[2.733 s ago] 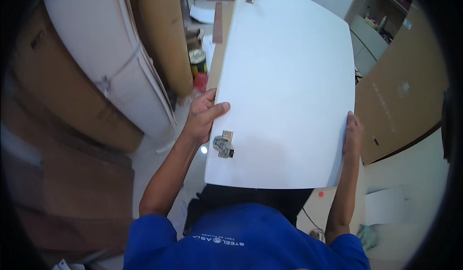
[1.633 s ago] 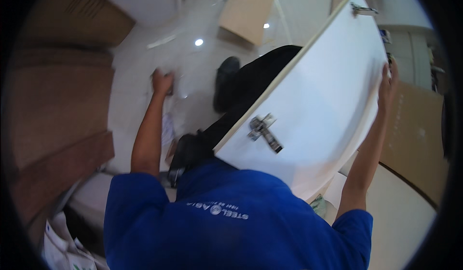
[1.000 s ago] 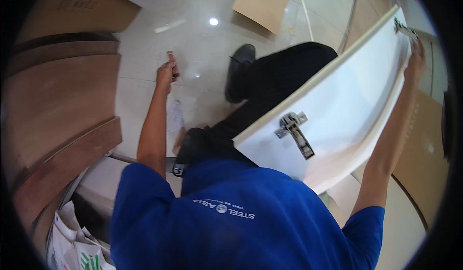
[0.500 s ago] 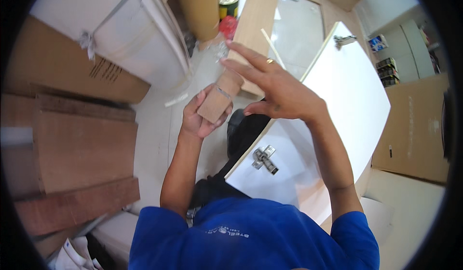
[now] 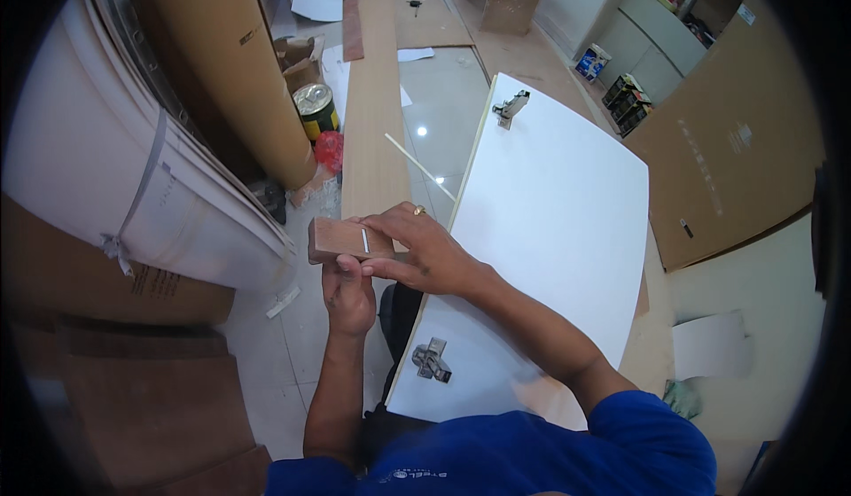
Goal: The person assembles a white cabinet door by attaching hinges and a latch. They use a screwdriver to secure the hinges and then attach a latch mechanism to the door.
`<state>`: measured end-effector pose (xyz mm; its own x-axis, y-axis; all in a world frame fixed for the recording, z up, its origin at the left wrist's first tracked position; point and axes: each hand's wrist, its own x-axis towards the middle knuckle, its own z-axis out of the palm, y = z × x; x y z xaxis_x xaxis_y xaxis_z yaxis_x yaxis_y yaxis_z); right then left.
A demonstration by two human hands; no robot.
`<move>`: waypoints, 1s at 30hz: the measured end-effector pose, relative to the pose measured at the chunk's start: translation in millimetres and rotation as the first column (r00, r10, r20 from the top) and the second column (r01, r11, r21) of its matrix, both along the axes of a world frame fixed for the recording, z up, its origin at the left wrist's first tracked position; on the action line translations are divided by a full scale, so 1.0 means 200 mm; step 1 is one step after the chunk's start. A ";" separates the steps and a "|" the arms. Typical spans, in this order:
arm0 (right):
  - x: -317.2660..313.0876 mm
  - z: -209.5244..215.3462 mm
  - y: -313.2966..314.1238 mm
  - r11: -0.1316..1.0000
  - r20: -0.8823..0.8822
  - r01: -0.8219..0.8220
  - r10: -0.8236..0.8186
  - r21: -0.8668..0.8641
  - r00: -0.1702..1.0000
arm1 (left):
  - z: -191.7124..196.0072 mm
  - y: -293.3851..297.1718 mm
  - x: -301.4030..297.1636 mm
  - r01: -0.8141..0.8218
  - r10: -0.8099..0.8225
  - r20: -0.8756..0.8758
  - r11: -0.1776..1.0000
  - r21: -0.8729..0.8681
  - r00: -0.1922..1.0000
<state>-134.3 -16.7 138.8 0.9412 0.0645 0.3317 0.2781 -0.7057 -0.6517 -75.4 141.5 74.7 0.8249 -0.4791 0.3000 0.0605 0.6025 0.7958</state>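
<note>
Nearest: white door panel (image 5: 550, 257), two metal hinges (image 5: 432, 360) along its left edge, leaning by the person's legs.
Left hand (image 5: 347, 294): closed on small wooden block (image 5: 348, 240) from below.
Right hand (image 5: 424, 252): fingers pressed flat on the block's top.
Block: likely light, stiff; best gripped by its long sides.
Beyond: long wooden plank (image 5: 372, 115) on the floor; tin can (image 5: 315, 110) beside its left edge.
</note>
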 end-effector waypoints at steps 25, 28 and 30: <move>0.14 0.09 -1.42 0.392 0.049 0.793 -0.884 -0.466 0.465 | 0.23 -1.97 0.91 0.481 -0.440 -0.206 0.722 0.497 0.874; 0.14 0.08 -1.42 0.402 0.052 0.789 -0.877 -0.465 0.477 | 0.23 -1.99 0.88 0.450 -0.407 -0.201 0.729 0.517 0.891; 0.14 0.08 -1.42 0.398 0.058 0.791 -0.878 -0.464 0.475 | 0.24 -2.00 0.84 0.442 -0.387 -0.215 0.749 0.494 0.897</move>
